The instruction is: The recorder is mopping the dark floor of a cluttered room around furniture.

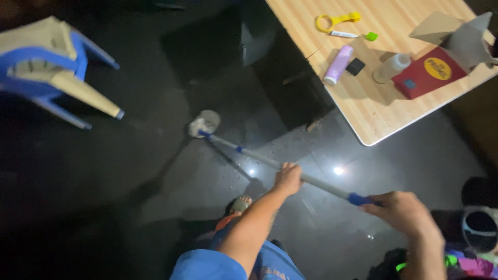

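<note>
Below, both hands gripped a mop (270, 162) by its long grey pole. The left hand (288, 178) was curled shut around the middle of the pole; the right hand (402, 211) was closed on the near end, by a blue band. The pole slanted up and left to the mop head (204, 123), which lay on the dark glossy floor (155, 171). Wide bare floor lay around the head on all sides. A tipped blue chair (49, 67) stood well to the left, its legs pointing toward the head. At upper right, a wooden table (371, 116) showed its rounded corner jutting near the pole's middle. On it lay a purple tube (338, 65), a bottle (391, 68), a red box (428, 72) and a yellow ring tool (336, 21). A sandalled foot (238, 204) stood beneath the left arm.
</note>
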